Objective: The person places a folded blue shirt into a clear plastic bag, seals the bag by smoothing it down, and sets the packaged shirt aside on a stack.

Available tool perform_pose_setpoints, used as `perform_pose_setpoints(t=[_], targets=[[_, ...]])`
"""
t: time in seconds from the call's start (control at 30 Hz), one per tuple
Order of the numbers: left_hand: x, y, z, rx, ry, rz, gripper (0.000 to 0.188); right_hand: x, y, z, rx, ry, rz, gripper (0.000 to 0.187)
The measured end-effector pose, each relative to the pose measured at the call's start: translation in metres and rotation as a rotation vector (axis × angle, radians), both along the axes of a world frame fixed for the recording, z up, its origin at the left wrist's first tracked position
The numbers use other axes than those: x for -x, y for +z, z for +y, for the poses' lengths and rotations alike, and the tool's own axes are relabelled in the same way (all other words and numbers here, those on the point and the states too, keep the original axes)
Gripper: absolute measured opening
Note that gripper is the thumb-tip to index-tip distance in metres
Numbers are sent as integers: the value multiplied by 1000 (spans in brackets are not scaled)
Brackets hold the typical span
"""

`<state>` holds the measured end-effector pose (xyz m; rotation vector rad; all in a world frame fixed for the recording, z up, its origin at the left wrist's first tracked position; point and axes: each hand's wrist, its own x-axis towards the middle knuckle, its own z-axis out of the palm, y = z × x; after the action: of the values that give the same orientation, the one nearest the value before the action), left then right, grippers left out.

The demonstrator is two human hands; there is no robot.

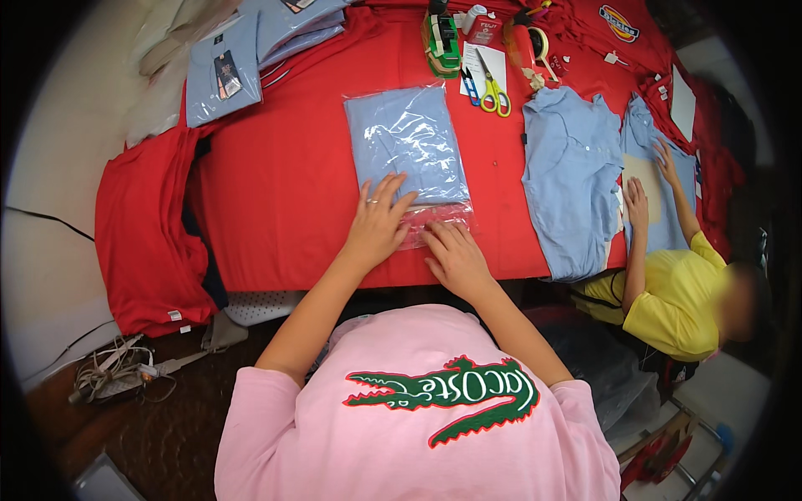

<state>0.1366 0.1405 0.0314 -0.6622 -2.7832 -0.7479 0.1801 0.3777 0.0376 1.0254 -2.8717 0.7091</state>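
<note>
A folded light blue garment (401, 138) lies in a clear plastic bag (455, 188) on the red-covered table (284, 184) in front of me. The bag shines with reflections, and its see-through lower end extends past the garment toward me. My left hand (382, 221) rests on the bag's lower left part, fingers spread, with a ring on one of them. Flat on the lower end of the bag, close to the table's near edge, my right hand (455, 253) has its fingers stretched out. Neither hand grips anything that I can see.
Bagged blue garments (225, 75) are at the far left, above red clothing (150, 234). Yellow-handled scissors (494, 92), blue snips (470, 86) and a green tape dispenser (441, 42) lie beyond the bag. At right, a person in yellow (677, 292) handles another blue garment, beside a spread one (572, 167).
</note>
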Motion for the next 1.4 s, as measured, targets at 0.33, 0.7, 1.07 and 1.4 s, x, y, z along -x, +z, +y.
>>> perform_pose_setpoints(t=[0.33,0.7,1.07,1.4], targets=[[55,-33,44,69,-42,162,55,-18,-17,-4,-34,14,-21,57],[38,-16,15,-194,-186,-110,34,1,29,-8,447,-203,-154,17],[132,-26,15,144,243,-1,59,178,-13,-86,217,-254,134,58],[129,-42,14,64,255,33,59,178,-46,-55,35,-327,97,69]])
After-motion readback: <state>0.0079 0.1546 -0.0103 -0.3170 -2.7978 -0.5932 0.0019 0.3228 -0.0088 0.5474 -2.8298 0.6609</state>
